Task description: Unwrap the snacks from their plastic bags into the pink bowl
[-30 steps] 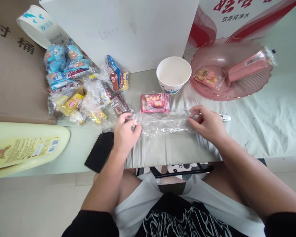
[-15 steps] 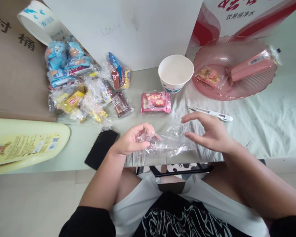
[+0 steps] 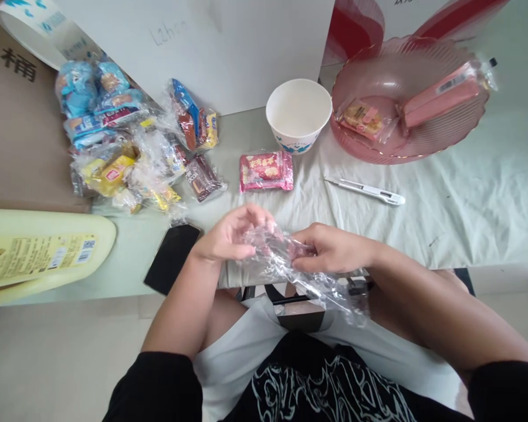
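Observation:
A crumpled clear plastic bag [image 3: 317, 287] is bunched between my hands, its loose end hanging past the table's front edge over my lap. My left hand [image 3: 235, 234] has its fingers curled round one end of the film. On the other side, my right hand [image 3: 328, 246] pinches the film between thumb and fingers. Just beyond them lies a pink snack packet [image 3: 266, 171], flat on the cloth. A white paper bowl [image 3: 299, 111] stands upright behind the packet. To the right, a white utility knife [image 3: 365, 191] rests with its blade end pointing left.
A pink ribbed plastic bowl [image 3: 449, 138] at back right holds wrapped snacks. Several packaged snacks [image 3: 118, 173] are heaped at left, beside a brown packet [image 3: 203, 179]. A black phone [image 3: 172, 258] and a yellow container [image 3: 44, 252] lie front left. A white box [image 3: 246, 53] stands behind.
My right hand has moved left and closed on the clear bag, which now dangles over the table edge. The whole view has shifted slightly.

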The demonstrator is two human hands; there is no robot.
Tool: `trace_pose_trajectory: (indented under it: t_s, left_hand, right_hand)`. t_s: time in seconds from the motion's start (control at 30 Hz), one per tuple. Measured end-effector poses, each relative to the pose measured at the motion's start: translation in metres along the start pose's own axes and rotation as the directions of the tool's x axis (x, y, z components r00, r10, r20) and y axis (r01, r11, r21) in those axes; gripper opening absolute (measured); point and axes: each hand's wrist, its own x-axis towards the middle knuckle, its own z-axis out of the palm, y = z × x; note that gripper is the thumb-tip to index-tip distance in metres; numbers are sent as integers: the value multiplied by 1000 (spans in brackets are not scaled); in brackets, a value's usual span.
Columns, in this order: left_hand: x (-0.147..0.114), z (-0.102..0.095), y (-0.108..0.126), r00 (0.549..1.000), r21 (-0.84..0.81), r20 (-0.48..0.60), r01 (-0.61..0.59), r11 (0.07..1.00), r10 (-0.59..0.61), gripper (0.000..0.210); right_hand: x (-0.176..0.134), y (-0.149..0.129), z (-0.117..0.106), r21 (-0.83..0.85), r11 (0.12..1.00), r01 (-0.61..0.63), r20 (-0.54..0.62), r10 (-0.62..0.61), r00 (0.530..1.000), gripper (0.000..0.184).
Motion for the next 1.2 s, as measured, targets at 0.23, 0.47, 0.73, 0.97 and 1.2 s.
trace_pose_trajectory:
  t_s: [0.23, 0.47, 0.73, 0.97, 1.2]
  left_hand:
    - [17, 13, -7, 902, -118, -429, -103, 988, 43, 77]
    - [18, 33, -35, 986, 25, -167, -8, 1000, 12, 34]
    - [16, 20, -30, 952, 87, -307, 49, 995, -20, 20]
    - [19, 12, -30, 981, -90, -141, 124, 988, -136, 50]
    - [17, 11, -33, 983, 2, -182, 6, 1000, -6, 27]
  right_hand:
    - [15, 12, 12, 160, 982, 104, -518, -6, 855, 23]
    - [17, 21, 21, 57, 997, -44, -698, 71, 712, 31]
    - [18, 27, 16, 342, 940, 4, -497, 177, 850, 50]
    - [15, 31, 12, 130, 991, 31, -615, 56, 786, 32]
    - [10, 33, 11, -11, 997, 70, -596, -63, 800, 29]
